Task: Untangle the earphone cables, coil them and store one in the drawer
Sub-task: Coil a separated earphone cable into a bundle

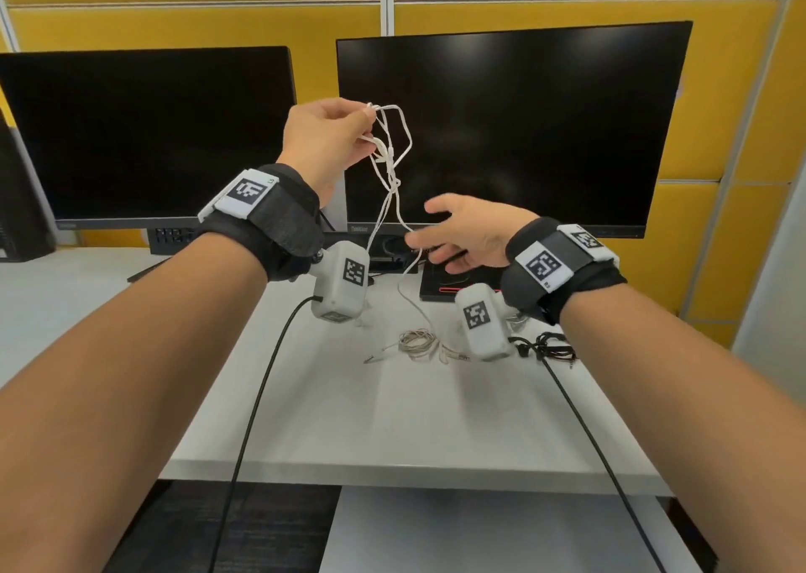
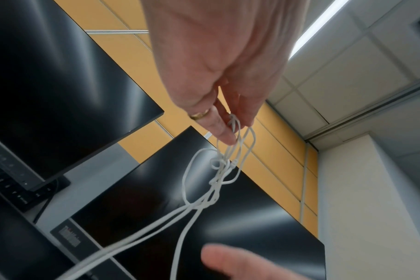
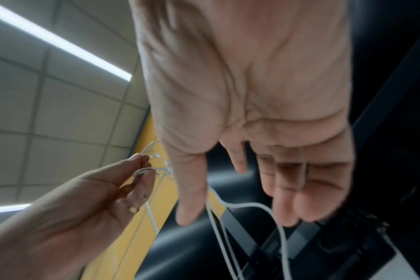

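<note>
Head view. White cable [image 1: 394,167] is pinched at its upper loops between the thumb and fingertips of the left hand [image 1: 325,136], which is raised so that the tangle hangs free below the fingers; held this way, the knot is likely kept open to inspection and the strands are drawn straight by their own weight. The knot sits just below the left fingertips. The right hand [image 1: 464,234] is held lower, fingers spread and relaxed, nothing gripped; the hanging strands pass just beside its fingertips, apparently so that one can be taken next. On the desk [image 1: 392,420], below the right fingers, a beige cable [image 1: 418,343] lies loosely bundled and a black cable [image 1: 545,345] lies beside it, both well apart from either hand. No drawer can be identified with certainty.

Left wrist view. Several loops of the white cable [image 2: 230,151] are seen gathered at the left fingertips [image 2: 226,134]; a ring is worn on one finger. The twisted section hangs directly under them, and three strands run on downward. A blurred right fingertip is seen beneath, clear of the strands.

Right wrist view. The right palm [image 3: 264,113] is shown flat, fingers extended. White strands pass between thumb and fingers without being clasped. The left hand [image 3: 122,189] is seen beyond, its pinch on the loops maintained above.
</note>
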Available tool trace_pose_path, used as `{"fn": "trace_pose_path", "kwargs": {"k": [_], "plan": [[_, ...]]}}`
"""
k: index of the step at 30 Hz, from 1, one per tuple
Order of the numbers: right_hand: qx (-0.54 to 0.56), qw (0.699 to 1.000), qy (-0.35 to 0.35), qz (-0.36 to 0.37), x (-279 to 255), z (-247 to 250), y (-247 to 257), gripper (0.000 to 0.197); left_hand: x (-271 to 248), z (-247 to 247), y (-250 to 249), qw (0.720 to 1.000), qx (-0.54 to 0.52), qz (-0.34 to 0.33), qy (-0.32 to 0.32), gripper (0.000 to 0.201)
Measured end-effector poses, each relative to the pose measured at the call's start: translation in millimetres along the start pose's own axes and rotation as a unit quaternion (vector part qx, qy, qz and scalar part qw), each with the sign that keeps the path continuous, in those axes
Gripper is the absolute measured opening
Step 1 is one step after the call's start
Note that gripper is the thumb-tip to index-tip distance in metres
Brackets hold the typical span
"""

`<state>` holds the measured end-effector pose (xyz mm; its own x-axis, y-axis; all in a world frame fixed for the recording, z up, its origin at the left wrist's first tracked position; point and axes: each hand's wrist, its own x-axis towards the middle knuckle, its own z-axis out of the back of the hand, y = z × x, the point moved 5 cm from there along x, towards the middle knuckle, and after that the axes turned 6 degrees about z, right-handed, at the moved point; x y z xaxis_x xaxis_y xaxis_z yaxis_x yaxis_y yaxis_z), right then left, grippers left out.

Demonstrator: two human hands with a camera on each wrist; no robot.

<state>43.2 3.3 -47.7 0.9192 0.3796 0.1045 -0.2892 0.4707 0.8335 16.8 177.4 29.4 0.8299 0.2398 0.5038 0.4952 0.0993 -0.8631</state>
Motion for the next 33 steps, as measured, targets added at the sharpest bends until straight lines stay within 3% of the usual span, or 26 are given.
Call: {"fn": "trace_pose_path", "kwargs": {"k": [2,5,7,11,16,21,25,30,33], "plan": [[0.057,0.997,-0.018,0.042,0.0,-0.5,14.6,0.085,-4.7,-5.7,-9.1,1.000,-0.020,-0.010,0.011,0.007],[0.070,0.993,-0.047,0.085,1.6,-1.0,27.3,0.085,-12.0,-12.1,-29.8,0.996,-0.063,-0.040,0.041,0.009],[0.074,0.991,-0.050,0.099,0.6,-0.8,31.0,0.073,-15.7,-13.3,-48.0,0.990,-0.108,-0.065,0.058,0.009],[0.023,0.988,-0.099,0.116,-2.0,5.0,34.3,0.027,-14.2,-8.7,-82.0,0.970,-0.197,-0.122,0.069,0.012],[0.013,0.974,-0.183,0.131,-7.3,24.4,36.5,0.014,-8.4,-3.2,-109.6,0.949,-0.257,-0.178,0.049,0.018],[-0.065,0.980,-0.162,0.093,-12.6,30.3,26.4,0.024,-12.6,-3.9,-117.8,0.939,-0.285,-0.186,0.045,0.019],[0.047,0.974,-0.204,0.086,-24.7,41.3,27.8,0.023,-25.1,-16.1,-108.3,0.960,-0.231,-0.142,0.074,0.018],[0.115,0.972,-0.166,0.118,-42.5,49.0,50.1,0.018,-45.6,-36.2,-88.4,0.995,-0.050,-0.062,0.065,0.011],[0.086,0.976,-0.163,0.114,-48.5,49.1,59.5,0.027,-54.4,-46.6,-78.7,0.992,0.109,-0.031,0.063,0.010]]}}
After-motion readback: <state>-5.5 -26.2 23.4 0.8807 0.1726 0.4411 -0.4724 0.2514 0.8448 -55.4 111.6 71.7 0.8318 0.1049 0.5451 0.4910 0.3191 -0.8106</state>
